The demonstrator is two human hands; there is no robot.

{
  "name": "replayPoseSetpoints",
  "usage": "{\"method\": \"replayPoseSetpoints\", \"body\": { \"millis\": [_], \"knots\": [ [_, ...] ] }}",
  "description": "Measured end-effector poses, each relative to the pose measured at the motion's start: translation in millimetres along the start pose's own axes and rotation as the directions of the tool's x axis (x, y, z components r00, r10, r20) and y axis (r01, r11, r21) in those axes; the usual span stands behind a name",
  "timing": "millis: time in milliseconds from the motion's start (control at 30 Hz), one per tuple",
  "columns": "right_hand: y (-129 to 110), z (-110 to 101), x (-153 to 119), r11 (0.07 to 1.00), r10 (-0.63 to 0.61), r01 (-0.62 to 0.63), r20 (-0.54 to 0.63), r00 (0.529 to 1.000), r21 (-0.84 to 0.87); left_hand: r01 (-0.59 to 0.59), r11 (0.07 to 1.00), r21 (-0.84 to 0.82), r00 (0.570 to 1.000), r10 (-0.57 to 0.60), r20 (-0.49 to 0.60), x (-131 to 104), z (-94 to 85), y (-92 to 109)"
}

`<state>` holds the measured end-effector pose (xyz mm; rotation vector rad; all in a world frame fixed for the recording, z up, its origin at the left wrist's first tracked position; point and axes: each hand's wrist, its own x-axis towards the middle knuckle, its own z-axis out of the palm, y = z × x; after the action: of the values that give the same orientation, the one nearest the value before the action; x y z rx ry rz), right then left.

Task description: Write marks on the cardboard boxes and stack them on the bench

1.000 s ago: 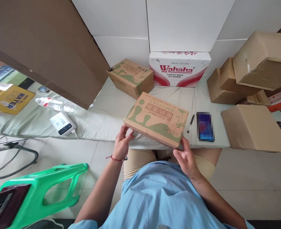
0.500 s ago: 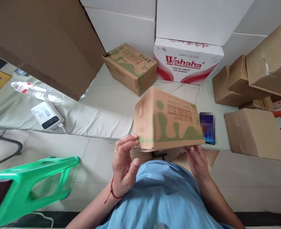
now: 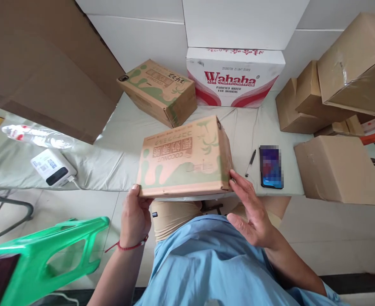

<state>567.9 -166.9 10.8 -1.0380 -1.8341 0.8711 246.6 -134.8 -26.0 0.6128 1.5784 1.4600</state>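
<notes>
A brown coconut carton with green drips and a palm print is held tilted over the front edge of the table. My left hand grips its lower left corner, thumb on the printed face and fingers curled underneath. At the other end, my right hand is open, its fingertips touching the carton's right side and its thumb spread away. A black pen lies to the right of the carton, beside a phone with a lit screen.
Behind stand a similar carton and a white Wahaba-style water box marked "Wahaha". Plain cardboard boxes are at right. A large brown box, plastic bottle and power bank are left. A green stool stands below.
The carton has turned and shifted left, its palm end now at the right. My left hand has closed on its left corner; my right hand moved from underneath to its right side. The pen is uncovered.
</notes>
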Motion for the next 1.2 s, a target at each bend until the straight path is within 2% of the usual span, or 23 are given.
{"method": "replayPoseSetpoints", "body": {
  "millis": [100,233,367,467,633,733,800,900,967,1033,1200],
  "knots": [
    [-14,-2,10,0.99,-0.137,0.138,0.037,0.99,-0.039,0.086,0.99,-0.113,0.995,-0.091,-0.041,0,6.1,4],
    [-23,5,10,0.978,-0.204,0.205,0.055,0.977,-0.02,0.15,0.98,-0.134,0.987,-0.155,-0.03,-3,2.2,2],
    [-24,10,8,0.972,-0.231,0.232,0.039,0.972,-0.033,0.147,0.979,-0.143,0.988,-0.152,-0.025,-5,1.2,1],
    [-25,7,6,0.975,-0.211,0.211,0.007,0.977,-0.066,0.094,0.981,-0.171,0.995,-0.098,-0.014,-9,4.1,4],
    [-23,-4,-2,0.994,-0.103,0.1,-0.093,0.99,-0.036,-0.099,0.972,-0.214,0.993,0.083,-0.082,-17,2.9,18],
    [-17,-6,-5,1.0,-0.014,0.015,-0.143,0.99,0.002,-0.261,0.946,-0.194,0.963,0.239,-0.126,-24,6.3,30],
    [-10,-4,-5,0.999,0.037,-0.036,-0.133,0.99,0.016,-0.326,0.927,-0.182,0.943,0.307,-0.128,-29,12.1,37],
    [1,2,-7,0.991,0.1,-0.086,-0.138,0.985,0.104,-0.336,0.928,-0.159,0.942,0.329,-0.07,-32,20.5,42],
    [8,6,-9,0.971,0.155,-0.113,-0.197,0.968,0.209,-0.331,0.931,-0.154,0.943,0.33,-0.032,-31,22.9,39],
    [15,9,-13,0.945,0.236,-0.155,-0.276,0.932,0.286,-0.331,0.929,-0.164,0.943,0.331,-0.025,-27,22.3,33],
    [31,13,-24,0.912,0.4,-0.335,-0.33,0.855,0.237,-0.345,0.932,-0.109,0.938,0.338,-0.075,-24,13.2,12]
  ]
}}
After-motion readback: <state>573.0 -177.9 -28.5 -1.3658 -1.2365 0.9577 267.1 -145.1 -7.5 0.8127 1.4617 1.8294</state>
